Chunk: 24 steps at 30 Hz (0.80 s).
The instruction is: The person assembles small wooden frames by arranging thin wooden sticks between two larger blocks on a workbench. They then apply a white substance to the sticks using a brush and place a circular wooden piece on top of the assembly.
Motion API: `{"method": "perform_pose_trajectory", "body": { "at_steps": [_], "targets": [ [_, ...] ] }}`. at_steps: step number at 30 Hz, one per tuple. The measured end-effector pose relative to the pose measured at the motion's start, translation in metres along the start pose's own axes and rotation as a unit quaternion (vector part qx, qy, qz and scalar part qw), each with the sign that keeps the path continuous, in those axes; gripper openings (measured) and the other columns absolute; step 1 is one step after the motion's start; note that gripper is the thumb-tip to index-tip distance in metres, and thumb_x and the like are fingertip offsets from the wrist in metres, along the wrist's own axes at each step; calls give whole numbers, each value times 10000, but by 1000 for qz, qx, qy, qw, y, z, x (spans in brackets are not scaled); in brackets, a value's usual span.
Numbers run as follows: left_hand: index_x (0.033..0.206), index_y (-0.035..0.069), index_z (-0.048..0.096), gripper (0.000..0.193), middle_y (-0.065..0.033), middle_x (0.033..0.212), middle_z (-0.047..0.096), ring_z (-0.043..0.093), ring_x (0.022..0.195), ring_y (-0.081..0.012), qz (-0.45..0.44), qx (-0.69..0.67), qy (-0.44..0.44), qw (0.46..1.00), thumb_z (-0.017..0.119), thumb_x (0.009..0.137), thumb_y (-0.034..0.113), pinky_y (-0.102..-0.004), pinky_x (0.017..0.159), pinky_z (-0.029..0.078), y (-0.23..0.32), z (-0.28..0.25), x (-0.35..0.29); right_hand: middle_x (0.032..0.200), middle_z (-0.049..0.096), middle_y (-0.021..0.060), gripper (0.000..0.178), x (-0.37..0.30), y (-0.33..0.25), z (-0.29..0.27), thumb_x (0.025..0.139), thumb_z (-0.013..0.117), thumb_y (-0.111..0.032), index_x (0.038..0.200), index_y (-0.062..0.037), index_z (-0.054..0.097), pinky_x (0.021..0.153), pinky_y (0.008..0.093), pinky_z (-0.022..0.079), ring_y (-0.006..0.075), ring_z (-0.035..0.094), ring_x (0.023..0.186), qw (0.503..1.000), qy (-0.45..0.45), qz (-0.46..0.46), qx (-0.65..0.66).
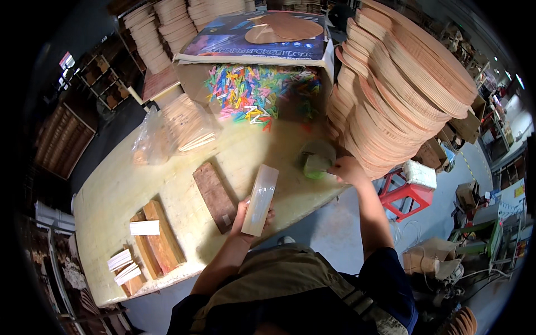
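Note:
My left hand (pixel 240 220) grips a pale rectangular block (pixel 260 200) from below, tilted upward over the table's near edge. The block's upper face looks wet and glossy. At the tub's near right side, my right hand (pixel 349 169) has its fingers closed together. What they hold, if anything, is too small to make out. The tub (pixel 318 158) is cloudy, with green near its base. A dark brown wooden block (pixel 214 195) lies on the table left of my left hand. Further left, white strips (pixel 144 228) rest across orange-brown wooden blocks (pixel 169 240).
An open carton (pixel 192 84) spills colourful small clothespins (pixel 240 89) at the table's far side. A plastic bag of thin wooden sticks (pixel 190 125) lies left of it. Tall stacks of curved thin wooden plates (pixel 391 100) crowd the right. A red stool (pixel 407 195) stands on the floor there.

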State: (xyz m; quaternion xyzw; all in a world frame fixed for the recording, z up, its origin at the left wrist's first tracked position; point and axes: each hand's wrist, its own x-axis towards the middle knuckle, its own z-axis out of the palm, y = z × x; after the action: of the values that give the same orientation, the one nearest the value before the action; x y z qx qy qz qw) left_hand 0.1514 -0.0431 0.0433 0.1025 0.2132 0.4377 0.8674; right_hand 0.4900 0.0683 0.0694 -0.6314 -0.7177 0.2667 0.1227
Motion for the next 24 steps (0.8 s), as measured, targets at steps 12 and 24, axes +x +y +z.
{"method": "perform_pose_trajectory", "body": {
  "at_steps": [12, 24],
  "targets": [
    [1049, 19, 569, 384, -68, 851, 529, 467, 720, -175, -20, -69, -5, 997, 463, 876, 345, -242, 577, 414, 4, 30, 2, 827, 660, 120, 167, -88, -109, 49, 844, 673, -94, 1003, -52, 704, 582, 323, 481, 232, 611, 679, 922, 225, -313, -18],
    [1106, 18, 566, 454, -112, 903, 532, 492, 764, -212, -12, -25, -41, 999, 542, 808, 359, -266, 601, 458, 9, 23, -11, 710, 597, 103, 168, -75, -117, 29, 812, 690, -46, 979, -28, 708, 545, 312, 446, 192, 575, 583, 933, 187, -220, 215]
  ]
}}
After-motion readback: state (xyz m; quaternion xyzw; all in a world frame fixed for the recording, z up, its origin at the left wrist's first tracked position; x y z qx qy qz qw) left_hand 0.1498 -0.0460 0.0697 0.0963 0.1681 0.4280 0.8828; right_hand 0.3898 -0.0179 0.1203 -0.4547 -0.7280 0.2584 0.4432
